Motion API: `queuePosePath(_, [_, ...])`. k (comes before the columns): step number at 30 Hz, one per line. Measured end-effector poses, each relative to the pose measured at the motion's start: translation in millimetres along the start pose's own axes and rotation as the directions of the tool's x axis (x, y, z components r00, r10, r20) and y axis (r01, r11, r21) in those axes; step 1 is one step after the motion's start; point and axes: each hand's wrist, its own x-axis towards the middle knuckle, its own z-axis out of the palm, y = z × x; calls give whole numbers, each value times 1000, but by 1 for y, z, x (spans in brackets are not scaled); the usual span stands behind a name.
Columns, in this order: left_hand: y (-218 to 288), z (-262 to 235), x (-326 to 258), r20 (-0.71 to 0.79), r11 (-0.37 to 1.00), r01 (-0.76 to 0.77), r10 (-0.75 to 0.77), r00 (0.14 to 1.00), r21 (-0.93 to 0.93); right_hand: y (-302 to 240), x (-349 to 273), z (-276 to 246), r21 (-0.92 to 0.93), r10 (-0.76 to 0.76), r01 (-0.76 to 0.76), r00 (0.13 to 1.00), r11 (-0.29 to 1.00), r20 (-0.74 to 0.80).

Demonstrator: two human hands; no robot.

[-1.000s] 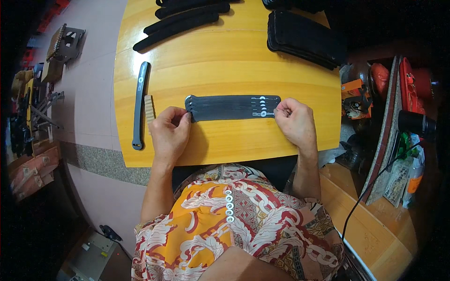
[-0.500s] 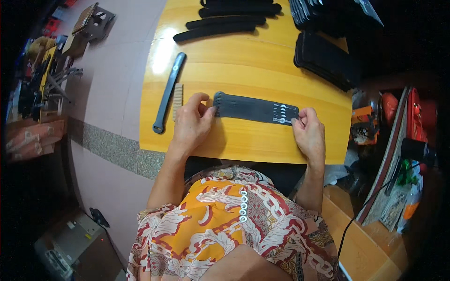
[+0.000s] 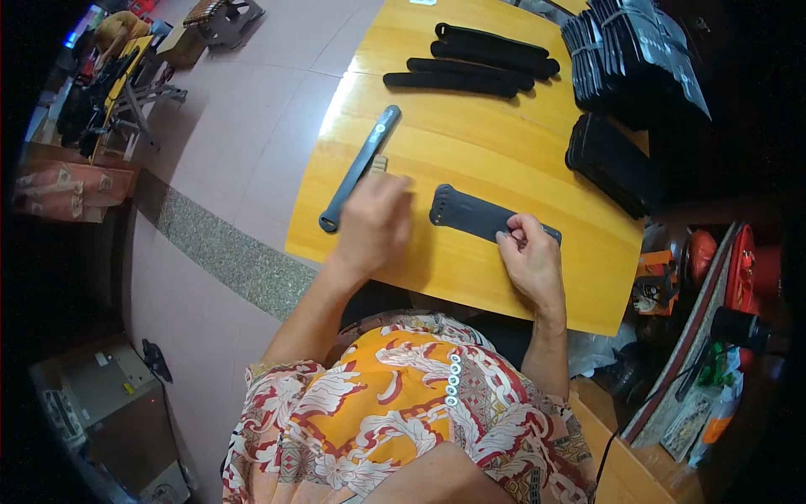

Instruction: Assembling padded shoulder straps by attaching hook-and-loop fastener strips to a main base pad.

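On the yellow tabletop (image 3: 487,151), near its front edge. With the right hand (image 3: 536,259), reaching in from the lower right, fingers curled and tips close together, touching fanned dark grey straps (image 3: 468,210) laid flat; cannot tell whether pinching. With the left hand (image 3: 375,225), blurred and slanting up to the right, close beside a single grey strap (image 3: 360,168) and a tan ribbed strip (image 3: 379,165); cannot tell how far open. Since half a second ago, gone from the fan's left end; on the right, shifted inward from the other end.

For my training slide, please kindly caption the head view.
Right hand on overlapped dark straps, left hand near a tan ribbed strip.
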Motion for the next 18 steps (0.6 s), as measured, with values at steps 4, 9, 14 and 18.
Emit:
queuePosePath(4, [-24,-42,-10,-25,890,172,-178,984,421,2,-3,-3,130,-30,33,999,991,-26])
queuePosePath(9, [-47,-57,-22,84,878,286,-341,936,383,-3,-9,-10,165,-68,63,997,984,24])
queuePosePath(14, [-41,-65,-24,189,542,617,-645,741,-570,-35,-7,12,120,-376,370,926,921,34])
queuePosePath(18, [-26,-63,-32,403,22,467,-471,785,-884,-79,15,64,-74,-671,682,729,727,132])
